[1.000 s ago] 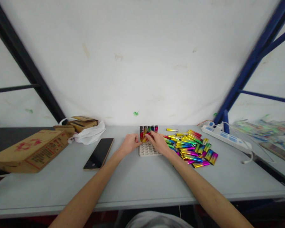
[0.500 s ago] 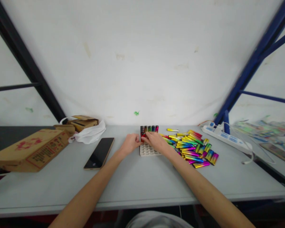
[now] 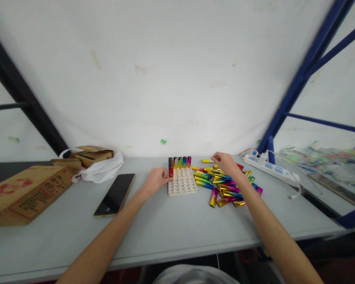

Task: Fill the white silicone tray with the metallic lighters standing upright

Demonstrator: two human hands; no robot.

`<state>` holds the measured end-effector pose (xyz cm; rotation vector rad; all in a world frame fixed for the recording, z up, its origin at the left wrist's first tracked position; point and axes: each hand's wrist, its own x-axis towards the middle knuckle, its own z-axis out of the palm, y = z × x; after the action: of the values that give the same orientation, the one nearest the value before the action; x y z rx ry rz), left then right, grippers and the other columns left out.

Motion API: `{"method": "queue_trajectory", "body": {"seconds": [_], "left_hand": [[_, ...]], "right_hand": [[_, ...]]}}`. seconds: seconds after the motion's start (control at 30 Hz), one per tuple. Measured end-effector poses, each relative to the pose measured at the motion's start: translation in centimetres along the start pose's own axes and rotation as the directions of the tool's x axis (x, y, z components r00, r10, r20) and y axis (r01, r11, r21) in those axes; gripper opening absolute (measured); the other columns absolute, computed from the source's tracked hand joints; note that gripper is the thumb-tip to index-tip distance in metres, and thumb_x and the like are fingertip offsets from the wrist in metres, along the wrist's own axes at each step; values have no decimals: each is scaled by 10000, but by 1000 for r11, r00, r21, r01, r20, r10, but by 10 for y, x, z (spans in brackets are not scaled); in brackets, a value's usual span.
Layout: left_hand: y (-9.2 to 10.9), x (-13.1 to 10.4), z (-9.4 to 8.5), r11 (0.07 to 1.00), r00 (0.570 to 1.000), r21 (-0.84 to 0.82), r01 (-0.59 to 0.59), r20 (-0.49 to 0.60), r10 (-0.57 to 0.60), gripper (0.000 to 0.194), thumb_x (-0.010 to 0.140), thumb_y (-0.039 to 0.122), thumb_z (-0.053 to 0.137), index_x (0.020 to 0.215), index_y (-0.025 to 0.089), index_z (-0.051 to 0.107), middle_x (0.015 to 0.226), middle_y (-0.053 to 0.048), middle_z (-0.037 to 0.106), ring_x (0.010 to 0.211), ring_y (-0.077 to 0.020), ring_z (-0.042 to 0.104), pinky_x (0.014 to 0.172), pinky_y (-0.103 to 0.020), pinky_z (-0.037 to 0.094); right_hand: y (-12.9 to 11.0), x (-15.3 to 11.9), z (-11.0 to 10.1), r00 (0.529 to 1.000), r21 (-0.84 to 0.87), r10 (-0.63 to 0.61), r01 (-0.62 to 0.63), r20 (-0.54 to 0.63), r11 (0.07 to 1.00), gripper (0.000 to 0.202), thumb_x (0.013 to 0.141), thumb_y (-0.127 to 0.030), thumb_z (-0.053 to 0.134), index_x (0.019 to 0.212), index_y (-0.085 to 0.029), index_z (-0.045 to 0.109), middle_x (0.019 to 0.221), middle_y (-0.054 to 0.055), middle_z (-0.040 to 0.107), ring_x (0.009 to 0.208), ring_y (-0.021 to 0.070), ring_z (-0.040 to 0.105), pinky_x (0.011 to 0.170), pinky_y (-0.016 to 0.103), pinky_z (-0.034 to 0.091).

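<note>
A white tray (image 3: pixel 182 192) with rows of round holes lies on the table. Shiny rainbow-coloured tubes with dark tops (image 3: pixel 180 162) stand upright along its back row and left side; their exact kind is unclear. My left hand (image 3: pixel 157 179) rests at the tray's left edge, fingers curled in and thumb beside an upright red tube (image 3: pixel 170 172). Above the back of a loose pile of similar tubes (image 3: pixel 225 185) is my right hand (image 3: pixel 225 161). Its fingers are bent and slightly apart, close to the right end of a lying yellow tube (image 3: pixel 206 161).
Left of the tray lies a black phone (image 3: pixel 114 194). Farther left are a printed cardboard box (image 3: pixel 32 189), a white plastic bag (image 3: pixel 105 169) and an opened carton (image 3: pixel 91 156). A white power strip (image 3: pixel 270 170) runs along the right, by a blue metal frame (image 3: pixel 296 90).
My right hand has left the tray and moved right, over the back of the pile. My left hand stays at the tray's left edge. The view has shifted slightly to the right.
</note>
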<state>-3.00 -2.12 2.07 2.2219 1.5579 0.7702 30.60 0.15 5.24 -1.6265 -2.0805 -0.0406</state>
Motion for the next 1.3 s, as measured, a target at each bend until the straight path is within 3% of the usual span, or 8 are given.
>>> {"method": "queue_trajectory", "body": {"seconds": [0.13,0.23,0.57,0.7,0.83,1.0,1.13,1.3], "left_hand": [[-2,2,1,1000,1000,-15,-1,-7,1,408,688,401,715,519,222,389,506,41,506,533,-144,449,559,-278,263],[-4,2,0,999,1000,-40,-5,-8,5,399,682,437,714,529,222,415,514,34,549,530,-147,475,549,-273,279],[-2,-3,-8,967,992,-228,113,75,-99,514,613,627,730,552,231,408,501,6,622,429,-158,549,454,-260,354],[-4,-3,-22,967,992,-239,91,111,-66,473,622,588,759,554,217,472,479,11,609,444,-146,543,465,-247,367],[0,3,-39,934,996,-349,71,-18,-82,481,668,598,742,533,200,506,507,2,610,451,-113,486,466,-232,348],[4,28,-34,801,930,-597,-40,-316,-189,474,794,630,591,637,183,580,671,-40,642,600,-140,557,535,-244,418],[-4,50,-8,685,928,-728,-15,-266,-262,429,770,597,573,827,177,637,999,-94,685,901,-210,629,677,-289,507],[-13,57,19,564,951,-825,50,-134,-279,470,766,559,531,1019,184,660,1180,-102,683,1093,-217,629,878,-311,499]], "right_hand": [[82,-3,-17,964,-200,263,-253,25,947,253,924,-197,554,1088,-96,718,1061,152,746,978,232,690,856,290,469],[118,-5,-16,938,-254,338,-311,70,916,312,909,-202,558,1153,-80,708,1169,182,712,1070,257,670,906,307,467],[136,-6,-8,898,-188,389,-354,206,916,236,873,-306,609,912,-144,776,794,99,766,690,203,699,649,259,487],[132,-7,-13,923,-107,380,-372,64,922,345,903,-417,569,834,-136,755,739,118,743,696,224,683,654,284,475],[104,-10,-14,931,311,354,-312,-88,898,490,919,-529,504,1113,-119,688,772,100,720,598,167,607,588,270,454],[27,-4,-11,984,738,164,-61,-68,673,556,841,-611,584,1137,-148,671,650,1,597,523,107,427,495,238,355],[-38,8,-5,993,841,102,-10,-53,541,448,768,-582,694,903,-156,666,633,-18,560,556,101,407,521,237,355],[-95,6,15,1000,931,-20,18,-11,365,457,880,-643,526,790,-196,569,720,6,599,648,141,539,613,267,457]]}}
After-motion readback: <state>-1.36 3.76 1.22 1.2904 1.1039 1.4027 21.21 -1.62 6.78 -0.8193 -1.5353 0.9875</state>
